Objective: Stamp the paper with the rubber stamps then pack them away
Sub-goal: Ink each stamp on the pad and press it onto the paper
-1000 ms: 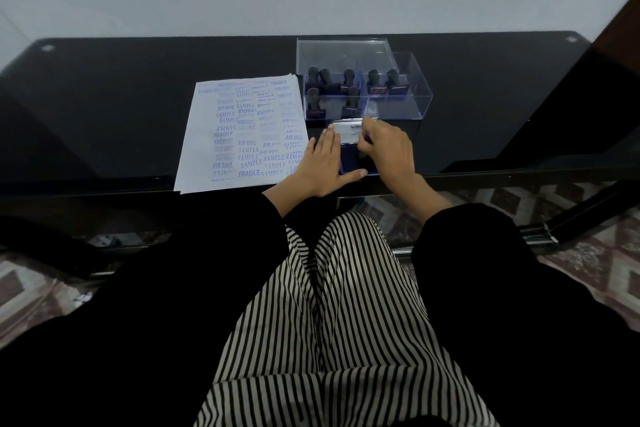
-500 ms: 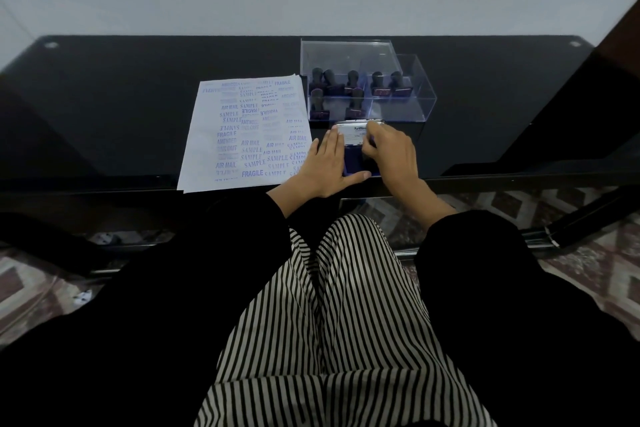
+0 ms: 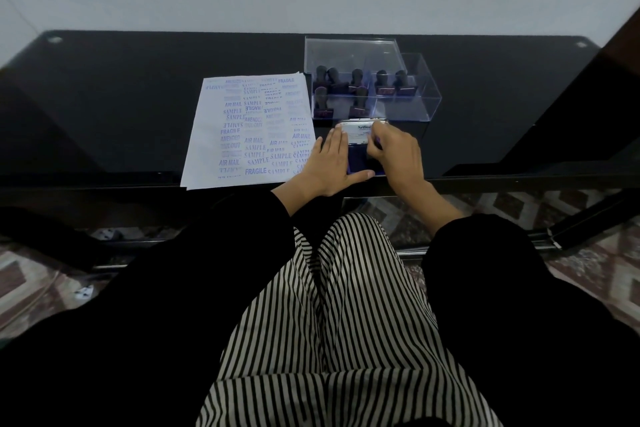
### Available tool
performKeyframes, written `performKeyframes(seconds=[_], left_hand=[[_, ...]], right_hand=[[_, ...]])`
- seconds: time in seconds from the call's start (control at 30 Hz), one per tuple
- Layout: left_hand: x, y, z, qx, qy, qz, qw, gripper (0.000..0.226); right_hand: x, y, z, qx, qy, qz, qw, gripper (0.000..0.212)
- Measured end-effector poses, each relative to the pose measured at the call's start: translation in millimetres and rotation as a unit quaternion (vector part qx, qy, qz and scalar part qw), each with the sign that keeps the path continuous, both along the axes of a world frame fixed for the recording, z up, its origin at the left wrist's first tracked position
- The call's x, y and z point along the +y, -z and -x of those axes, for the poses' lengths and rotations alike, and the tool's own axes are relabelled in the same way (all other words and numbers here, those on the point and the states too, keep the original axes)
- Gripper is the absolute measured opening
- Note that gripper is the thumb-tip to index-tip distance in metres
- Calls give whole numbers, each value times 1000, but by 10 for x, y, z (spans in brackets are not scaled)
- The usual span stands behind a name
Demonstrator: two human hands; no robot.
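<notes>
The left hand [image 3: 327, 163] lies flat with straight fingers against the left side of the ink pad [image 3: 360, 161], and its thumb runs along the pad's near edge. The right hand [image 3: 398, 156] curls over the pad's right side and appears to pinch the raised lid [image 3: 358, 133] at its right end, though the fingertips are partly hidden. The lid stands up along the pad's far edge, its long axis left to right, so closing it likely means folding it toward the person. The right hand is the nearer one for that.

Just beyond the pad stands the clear box [image 3: 415, 104], with the rubber stamps [image 3: 356, 80] upright in its left and middle parts. Its right end looks free. Left of the pad lies the paper [image 3: 242, 135], crowded with blue prints. The pad sits close to the near edge of the desk [image 3: 121, 97], with bare desk to its right.
</notes>
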State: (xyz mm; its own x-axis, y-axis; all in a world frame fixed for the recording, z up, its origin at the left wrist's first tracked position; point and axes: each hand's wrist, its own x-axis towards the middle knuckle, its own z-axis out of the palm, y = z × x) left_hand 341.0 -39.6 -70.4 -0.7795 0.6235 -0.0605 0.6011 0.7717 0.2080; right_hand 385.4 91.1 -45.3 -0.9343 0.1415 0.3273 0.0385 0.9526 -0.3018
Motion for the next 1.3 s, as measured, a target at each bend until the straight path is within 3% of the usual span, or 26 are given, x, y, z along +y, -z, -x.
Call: performKeyframes(seconds=[1.3], left_hand=[[-10,-51,7,-15,3,15,1000,97]], right_hand=[[26,-133,76,-47,-9,-3,999,16]])
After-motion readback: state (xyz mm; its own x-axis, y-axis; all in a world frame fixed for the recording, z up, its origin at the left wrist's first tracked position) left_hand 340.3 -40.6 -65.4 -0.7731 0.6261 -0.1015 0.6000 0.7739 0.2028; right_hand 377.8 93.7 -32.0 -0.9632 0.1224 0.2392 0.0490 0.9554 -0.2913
